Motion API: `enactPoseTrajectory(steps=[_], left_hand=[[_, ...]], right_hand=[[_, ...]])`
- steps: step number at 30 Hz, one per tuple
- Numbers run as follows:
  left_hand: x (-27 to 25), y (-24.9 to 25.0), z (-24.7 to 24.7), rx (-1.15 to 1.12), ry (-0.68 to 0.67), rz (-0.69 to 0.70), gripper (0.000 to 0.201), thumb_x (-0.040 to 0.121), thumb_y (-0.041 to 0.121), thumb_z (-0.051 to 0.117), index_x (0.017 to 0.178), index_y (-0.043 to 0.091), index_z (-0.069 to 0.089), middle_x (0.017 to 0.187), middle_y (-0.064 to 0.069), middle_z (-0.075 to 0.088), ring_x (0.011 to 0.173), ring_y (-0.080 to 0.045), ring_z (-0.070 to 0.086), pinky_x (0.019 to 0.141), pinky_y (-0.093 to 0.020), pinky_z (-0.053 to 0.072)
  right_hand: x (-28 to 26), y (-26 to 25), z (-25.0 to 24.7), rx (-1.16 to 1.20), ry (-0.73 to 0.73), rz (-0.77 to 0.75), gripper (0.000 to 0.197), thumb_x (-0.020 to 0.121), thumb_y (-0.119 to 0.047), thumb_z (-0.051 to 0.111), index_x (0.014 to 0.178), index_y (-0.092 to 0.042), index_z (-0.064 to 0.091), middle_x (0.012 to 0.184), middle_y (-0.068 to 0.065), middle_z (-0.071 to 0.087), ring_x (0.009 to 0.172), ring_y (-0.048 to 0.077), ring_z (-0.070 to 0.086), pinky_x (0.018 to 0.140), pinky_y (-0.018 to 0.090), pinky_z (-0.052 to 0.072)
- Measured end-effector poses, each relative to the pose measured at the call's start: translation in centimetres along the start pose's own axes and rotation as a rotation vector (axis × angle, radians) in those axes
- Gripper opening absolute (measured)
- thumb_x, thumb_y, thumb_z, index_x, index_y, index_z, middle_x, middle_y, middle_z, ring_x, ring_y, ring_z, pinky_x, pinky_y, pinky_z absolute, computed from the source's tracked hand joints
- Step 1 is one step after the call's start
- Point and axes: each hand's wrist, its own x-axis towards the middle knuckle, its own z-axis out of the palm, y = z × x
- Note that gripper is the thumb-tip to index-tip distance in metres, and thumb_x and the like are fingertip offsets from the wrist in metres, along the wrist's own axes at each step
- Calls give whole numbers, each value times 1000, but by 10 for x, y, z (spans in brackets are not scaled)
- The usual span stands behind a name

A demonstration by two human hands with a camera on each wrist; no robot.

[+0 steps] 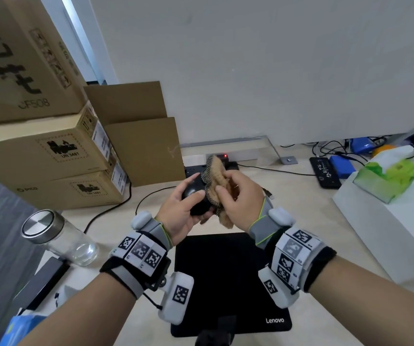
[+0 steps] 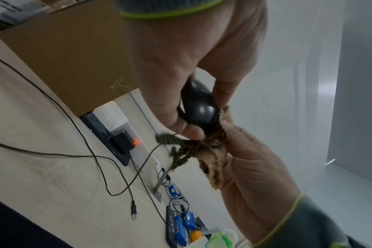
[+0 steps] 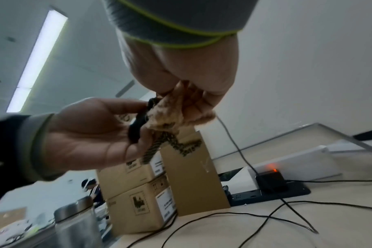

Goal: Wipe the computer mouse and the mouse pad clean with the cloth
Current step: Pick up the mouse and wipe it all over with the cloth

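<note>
My left hand (image 1: 186,208) grips a black computer mouse (image 1: 196,193) in the air above the desk, thumb across its top. In the left wrist view the mouse (image 2: 199,107) sits between thumb and fingers. My right hand (image 1: 238,196) pinches a tan cloth (image 1: 217,171) with a dark netted side and presses it against the right end of the mouse. The cloth (image 3: 166,115) bunches under my right fingers (image 3: 193,104) in the right wrist view. A black Lenovo mouse pad (image 1: 225,275) lies flat on the desk below both hands.
Stacked cardboard boxes (image 1: 51,151) fill the left. A glass jar with a metal lid (image 1: 56,238) lies near my left wrist. A black power strip (image 2: 108,139) and loose cables (image 2: 108,176) run behind. A white box with a green tissue pack (image 1: 388,178) stands at the right.
</note>
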Motion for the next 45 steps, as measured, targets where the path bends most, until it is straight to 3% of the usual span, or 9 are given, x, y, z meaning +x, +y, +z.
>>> enactPoseTrajectory(steps=[7, 11, 15, 21, 27, 32, 38, 41, 45], left_hand=[[-7, 2, -1, 147, -76, 31, 49, 91, -4, 55, 129, 27, 54, 125, -22, 55, 87, -37, 65, 75, -36, 58], [-1, -3, 6, 351, -32, 97, 49, 81, -2, 67, 116, 32, 58, 111, -13, 64, 88, -31, 67, 75, -35, 58], [0, -7, 11, 269, -54, 92, 36, 71, -3, 62, 103, 12, 60, 93, -11, 70, 83, -25, 67, 68, -32, 56], [-2, -3, 5, 298, -49, 54, 49, 89, -11, 52, 120, 26, 56, 112, -14, 58, 83, -35, 62, 75, -39, 52], [2, -10, 1, 502, -23, 145, 41, 80, 0, 65, 118, 3, 51, 101, -19, 66, 92, -34, 65, 86, -48, 55], [-7, -4, -10, 1111, 50, 185, 86, 87, 18, 69, 153, 27, 15, 131, 6, 54, 119, -15, 54, 102, -27, 40], [-7, -2, 7, 1348, 193, 303, 104, 85, 10, 68, 149, 30, -12, 90, -13, 66, 82, -28, 61, 71, -29, 45], [-9, 1, 8, 1399, 123, 353, 94, 86, 1, 56, 149, 23, -11, 65, 5, 48, 58, -15, 47, 51, -21, 34], [-7, -4, -2, 1393, 109, 464, 103, 85, 5, 63, 146, 33, -15, 70, 0, 55, 58, -12, 49, 53, -19, 33]], right_hand=[[22, 15, -14, 13, -2, 219, 11, 87, -27, 59, 96, -25, 65, 79, -9, 66, 74, 15, 62, 78, 35, 52], [13, -7, -8, -27, -20, 34, 26, 86, -26, 61, 112, -22, 66, 100, 0, 68, 88, 14, 62, 78, 15, 39], [1, -20, 5, -41, -65, -255, 25, 80, -27, 60, 104, -22, 69, 87, -1, 59, 80, 10, 58, 74, 17, 42], [24, 14, -7, -144, -26, -45, 20, 89, -32, 48, 100, -28, 65, 86, 2, 61, 82, 18, 56, 76, 33, 47], [-7, -3, 3, -51, -114, -267, 23, 84, -28, 57, 105, -26, 67, 81, -7, 51, 76, 4, 48, 70, 20, 40], [24, 23, -21, -107, -46, 153, 13, 87, -27, 57, 95, -28, 67, 78, -6, 66, 69, 20, 62, 67, 32, 53], [21, 1, -9, -159, -135, -20, 16, 87, -28, 57, 99, -25, 68, 86, -1, 67, 80, 20, 60, 73, 28, 46], [0, -16, 5, -157, -206, -199, 18, 82, -28, 56, 93, -20, 68, 76, 0, 56, 72, 17, 52, 68, 30, 43], [14, -1, -5, -205, -243, -107, 22, 84, -31, 51, 98, -28, 68, 81, 2, 64, 71, 19, 57, 68, 29, 47]])
